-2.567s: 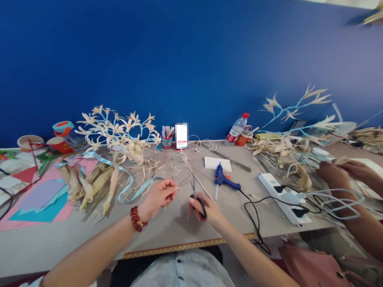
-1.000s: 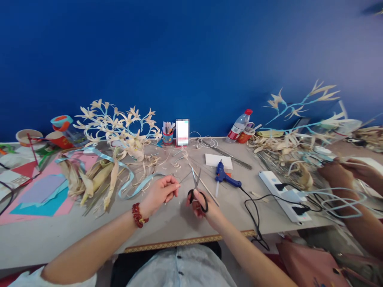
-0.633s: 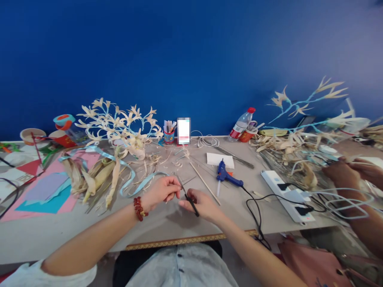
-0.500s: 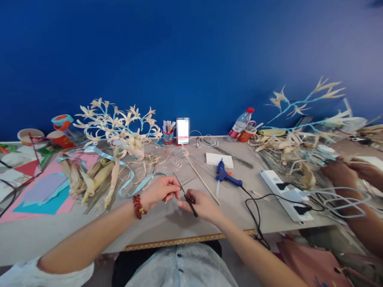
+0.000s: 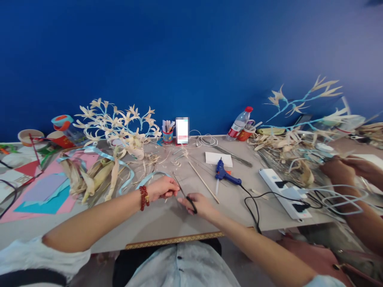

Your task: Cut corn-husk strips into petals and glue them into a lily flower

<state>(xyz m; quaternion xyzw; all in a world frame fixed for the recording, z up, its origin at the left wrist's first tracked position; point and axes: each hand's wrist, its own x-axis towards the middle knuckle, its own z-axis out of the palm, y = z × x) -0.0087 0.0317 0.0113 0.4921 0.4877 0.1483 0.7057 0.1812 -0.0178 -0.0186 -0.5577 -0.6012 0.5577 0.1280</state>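
Observation:
My right hand (image 5: 202, 206) is closed around the black handle of a pair of scissors (image 5: 182, 192). The blades point up and away to the left, with their tips past my left fingers. Just left of them, my left hand (image 5: 163, 188) is closed in a pinch, a red bead bracelet (image 5: 144, 198) on its wrist. A small pale tip shows under those fingers, but what they hold is too small to name. A light blue ribbon (image 5: 151, 177) lies behind my left hand. To the right of my right hand rests a blue glue gun (image 5: 225, 174).
Dried husks (image 5: 95, 179) and a branch of pale husk flowers (image 5: 116, 123) are on the left. A thin stick (image 5: 203, 182) lies beyond my hands. On the right are a power strip (image 5: 284, 195), cables and another person's hands (image 5: 341, 171). A phone (image 5: 182, 130) stands against the wall.
My left hand has shifted slightly right, its wrist more than its fingers. The scissors have turned a little in my right hand, and the handle loop now shows more.

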